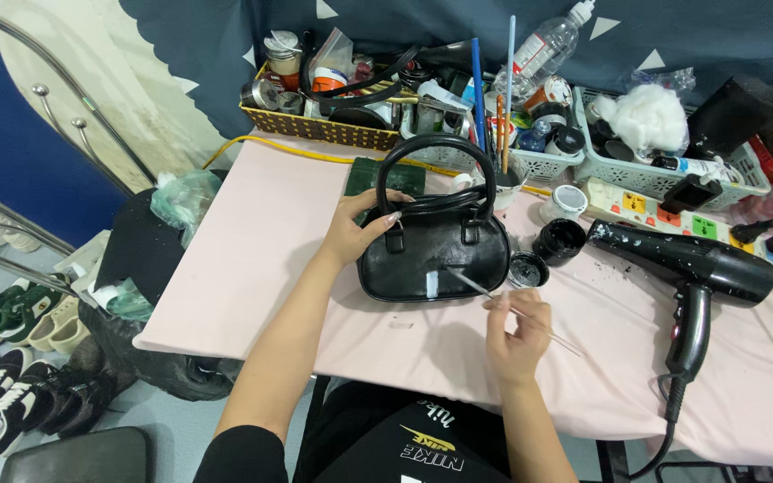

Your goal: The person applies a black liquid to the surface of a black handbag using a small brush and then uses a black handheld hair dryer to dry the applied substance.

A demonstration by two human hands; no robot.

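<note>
head cam | looks steeply down | close over pink table (270, 259)

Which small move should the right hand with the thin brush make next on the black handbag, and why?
Probably a short stroke onward along the pale patch on the black handbag. The thin brush in the right hand points its tip there, the left hand grips the bag's upper left edge, and an open jar of black paint stands beside it.

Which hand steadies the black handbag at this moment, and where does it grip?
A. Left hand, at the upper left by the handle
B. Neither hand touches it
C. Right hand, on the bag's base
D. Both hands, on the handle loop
A: the left hand grips the black handbag at its upper left by the handle, while the right hand holds a thin brush.
</note>
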